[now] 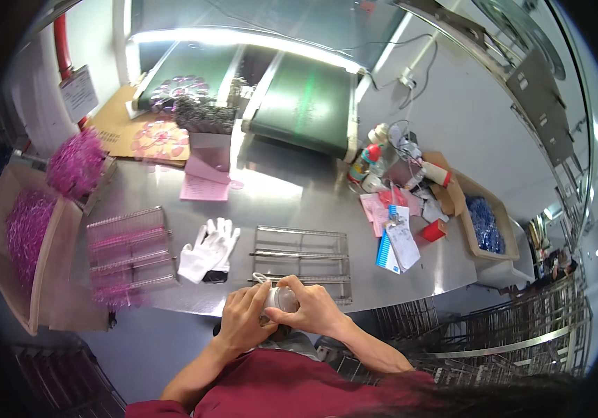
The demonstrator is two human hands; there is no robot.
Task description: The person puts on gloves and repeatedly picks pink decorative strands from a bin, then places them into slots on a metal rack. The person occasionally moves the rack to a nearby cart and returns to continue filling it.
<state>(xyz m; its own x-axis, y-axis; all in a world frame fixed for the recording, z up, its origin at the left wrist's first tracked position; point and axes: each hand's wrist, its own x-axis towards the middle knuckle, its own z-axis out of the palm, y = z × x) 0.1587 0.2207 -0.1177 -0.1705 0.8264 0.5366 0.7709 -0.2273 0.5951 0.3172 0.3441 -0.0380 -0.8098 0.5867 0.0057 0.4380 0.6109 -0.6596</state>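
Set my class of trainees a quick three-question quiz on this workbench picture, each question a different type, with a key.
1. Multiple choice: What is between the person's left hand and right hand?
A) a red box
B) a small, round, whitish container
C) a blue notebook

2. True or false: The white fabric gloves lie between the rectangular metal wire rack with pink strands and the rectangular metal wire rack in front of the hands.

3. Fill in: The shiny strands in the beige bin on the picture's right are ____.

Key: 1. B; 2. true; 3. blue.
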